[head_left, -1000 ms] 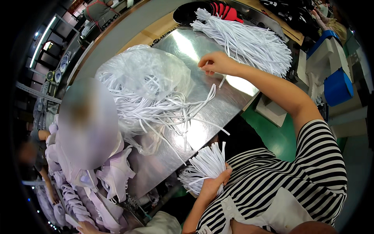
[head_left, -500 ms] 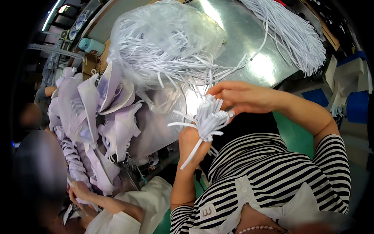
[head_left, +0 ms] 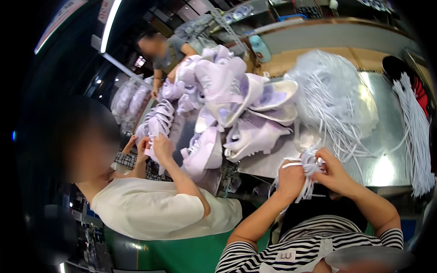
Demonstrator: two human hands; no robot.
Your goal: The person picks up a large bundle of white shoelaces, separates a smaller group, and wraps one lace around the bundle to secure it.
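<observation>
A bunch of white shoelaces [head_left: 311, 164] is gathered between my hands in front of my body, loose ends hanging below. My left hand [head_left: 291, 179] is closed round the bunch. From the other side, my right hand [head_left: 336, 173] grips the laces with bent fingers; the exact fingertip contact is partly hidden. Just beyond my hands lies a clear plastic bag [head_left: 359, 102] stuffed with more white laces, many spilling toward me. Left of the bag rises a heap of lilac shoes [head_left: 221, 82].
A metal table [head_left: 382, 175] carries these things. Another long bundle of white laces [head_left: 416, 141] lies on the right. A light-blue bottle [head_left: 259, 48] stands at the back. At my left a co-worker in a white top [head_left: 150, 204] handles lilac shoe parts; another person [head_left: 175, 52] is farther off.
The view has swung left, bringing the co-worker and shoe heap further into sight. Both my hands still hold the lace bunch, and my right hand's fingers are now more curled around it.
</observation>
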